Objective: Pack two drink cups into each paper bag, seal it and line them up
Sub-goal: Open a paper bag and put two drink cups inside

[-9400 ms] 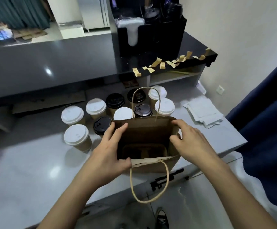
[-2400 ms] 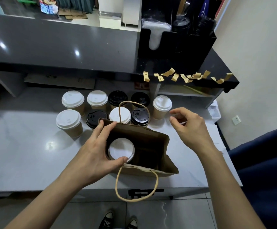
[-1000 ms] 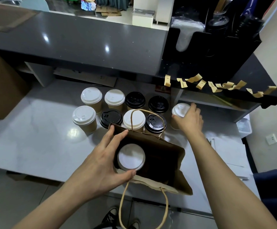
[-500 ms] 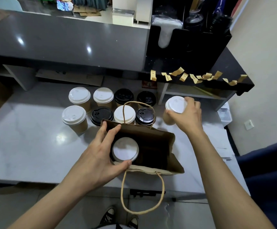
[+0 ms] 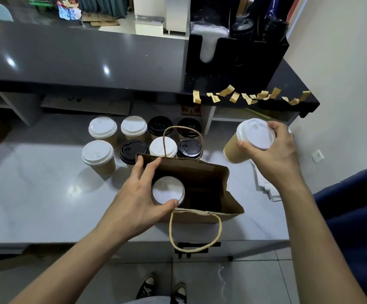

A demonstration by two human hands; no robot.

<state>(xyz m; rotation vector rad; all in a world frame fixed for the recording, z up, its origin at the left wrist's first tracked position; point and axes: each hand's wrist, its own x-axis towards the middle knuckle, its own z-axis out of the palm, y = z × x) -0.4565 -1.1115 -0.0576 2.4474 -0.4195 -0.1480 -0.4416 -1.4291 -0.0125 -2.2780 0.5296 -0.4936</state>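
Observation:
A brown paper bag (image 5: 219, 174) stands open near the counter's front edge, its handles up and forward. One white-lidded cup (image 5: 167, 191) sits in the bag's left side; the right side is dark. My left hand (image 5: 142, 198) grips the bag's left rim, thumb on the near edge. My right hand (image 5: 274, 154) holds a second white-lidded cup (image 5: 247, 141) tilted in the air, to the right of and above the bag. Several more cups with white lids (image 5: 98, 153) and black lids (image 5: 133, 150) stand in two rows behind the bag.
Several paper tape strips (image 5: 233, 96) hang from the edge of the dark upper counter (image 5: 79, 58). A black organizer (image 5: 237, 51) with lids and utensils stands on it. A stack of white papers (image 5: 265, 187) lies to the right of the bag. A blue fabric (image 5: 353, 205) is at the right.
My right hand has lifted the white-lidded cup off the counter and carried it right and toward me, tilting it. My left hand has kept its hold on the bag rim.

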